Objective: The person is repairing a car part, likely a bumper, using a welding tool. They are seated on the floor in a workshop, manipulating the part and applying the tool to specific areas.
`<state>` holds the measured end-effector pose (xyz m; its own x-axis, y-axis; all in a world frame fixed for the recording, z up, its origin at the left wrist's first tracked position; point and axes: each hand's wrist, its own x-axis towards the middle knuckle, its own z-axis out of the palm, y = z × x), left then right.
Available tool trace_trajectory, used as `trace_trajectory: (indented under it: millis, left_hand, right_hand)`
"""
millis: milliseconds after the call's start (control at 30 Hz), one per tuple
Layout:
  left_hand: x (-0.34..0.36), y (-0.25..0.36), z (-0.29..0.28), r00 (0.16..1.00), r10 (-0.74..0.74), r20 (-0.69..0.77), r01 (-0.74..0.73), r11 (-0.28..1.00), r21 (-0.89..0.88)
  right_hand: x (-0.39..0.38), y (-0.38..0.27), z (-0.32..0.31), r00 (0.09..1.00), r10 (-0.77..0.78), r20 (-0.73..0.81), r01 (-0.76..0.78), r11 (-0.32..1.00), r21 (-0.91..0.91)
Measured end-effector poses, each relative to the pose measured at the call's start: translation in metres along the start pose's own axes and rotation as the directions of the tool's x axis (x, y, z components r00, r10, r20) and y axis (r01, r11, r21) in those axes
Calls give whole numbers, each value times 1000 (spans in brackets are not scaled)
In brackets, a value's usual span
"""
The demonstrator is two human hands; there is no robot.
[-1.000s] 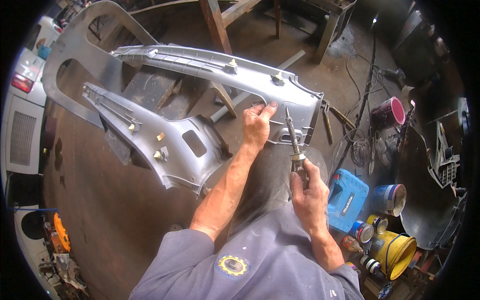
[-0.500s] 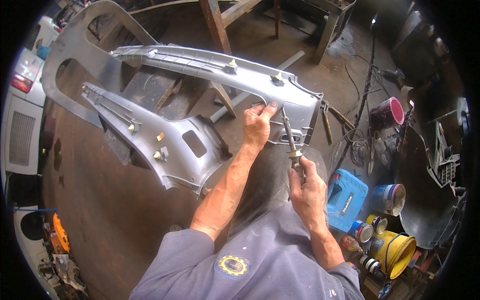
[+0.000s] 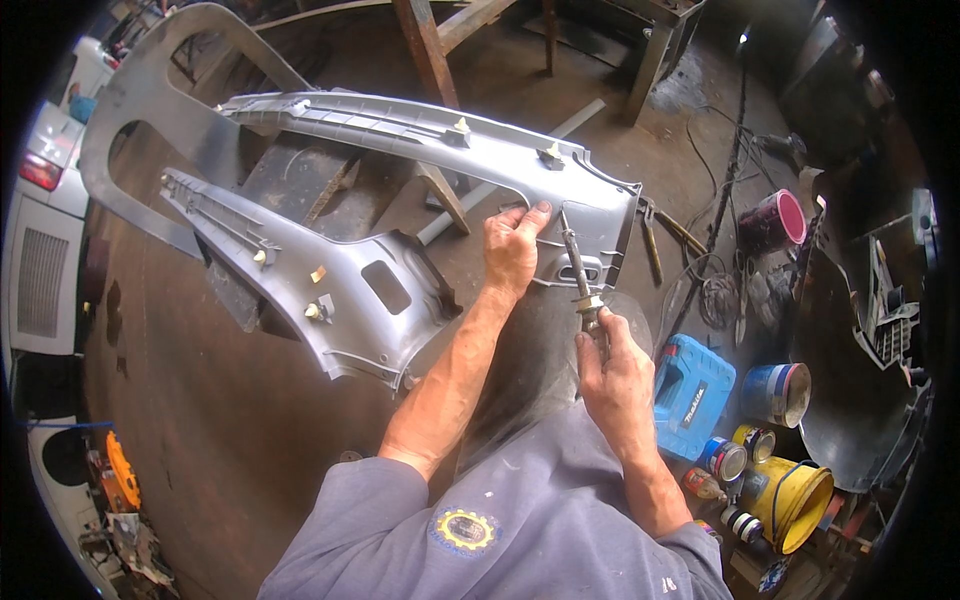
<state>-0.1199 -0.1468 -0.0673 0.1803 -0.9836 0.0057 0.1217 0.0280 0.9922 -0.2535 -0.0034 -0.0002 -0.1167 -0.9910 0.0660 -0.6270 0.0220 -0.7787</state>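
Observation:
My left hand [image 3: 513, 250] grips the edge of a long silver trim panel [image 3: 590, 230] with white clips [image 3: 459, 130], its thumb on the panel's face. My right hand [image 3: 615, 375] is closed round the handle of a soldering-iron-like tool [image 3: 580, 270]; its thin tip lies at the panel's surface beside my left thumb, touching or very near. A second silver trim piece [image 3: 340, 300], with a rectangular opening and clips, lies to the left. Both pieces rest over a flat metal frame [image 3: 140, 90] and supports.
Blue tool case [image 3: 690, 400], paint cans [image 3: 770, 390], yellow bucket [image 3: 800, 510], pink-rimmed pail [image 3: 775, 220] and dark curved panels [image 3: 840, 400] sit at right. Pliers-like tools [image 3: 655, 250] and cables lie beyond the panel; a wooden stand [image 3: 425, 50] is at top. A white vehicle [image 3: 45, 260] stands left.
The tool in my right hand has shifted slightly up and left, its tip now closer to my left thumb. My left hand stays on the panel; the view has moved very slightly.

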Motion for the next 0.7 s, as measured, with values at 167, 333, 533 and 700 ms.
trace_trajectory:
  millis: [167, 333, 533, 700]
  left_hand:
    - [0, 0, 1, 1000, 0, -1, 0, 1000, -9]
    - [1, -2, 1, 1000, -10, -11, 10, 1000, -2]
    - [0, 5, 2, 1000, 8, -20, -8, 1000, 20]
    - [-1, -1, 2, 1000, 14, -15, -14, 1000, 7]
  right_hand:
    - [-2, 0, -1, 1000, 0, 3, 0, 1000, -27]
    - [1, -2, -2, 1000, 9, 0, -9, 999, -38]
    - [1, 2, 2, 1000, 0, -12, -1, 999, -46]
    - [-8, 2, 3, 1000, 11, 5, -10, 997, -71]
